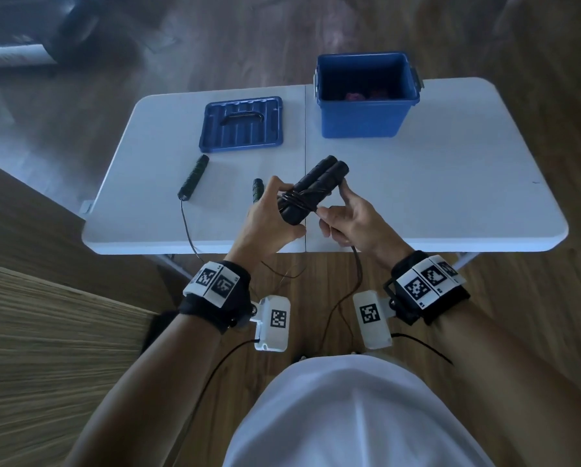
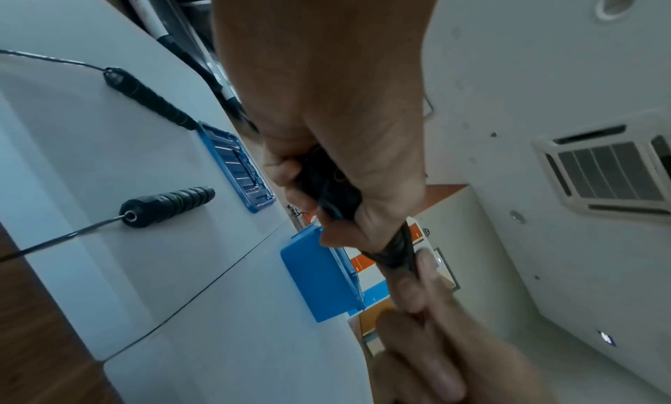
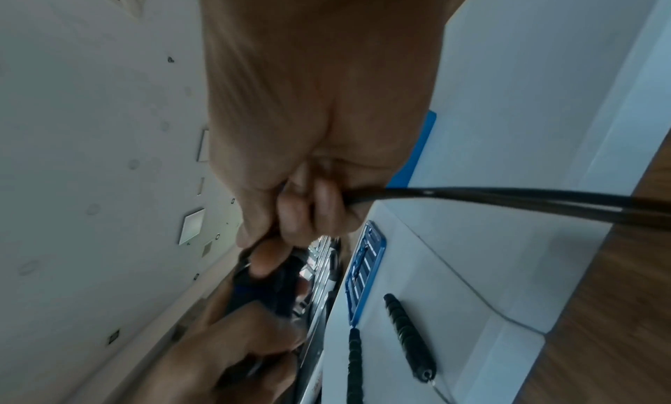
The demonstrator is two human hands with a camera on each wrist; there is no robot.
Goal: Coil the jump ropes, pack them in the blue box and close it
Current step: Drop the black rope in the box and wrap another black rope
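The left hand (image 1: 265, 214) grips the paired black handles (image 1: 316, 183) above the table (image 1: 450, 197), fingers curled around the wrapped end. The right hand (image 1: 349, 220) pinches the cord (image 3: 508, 200) just beside the wraps. The blue box (image 1: 359, 119) stands open, well apart.

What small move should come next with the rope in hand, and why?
Probably another wrap: the left hand grips the paired black handles, a few turns already circle them, and the right hand pinches the cord, whose loose remainder hangs below the table edge.
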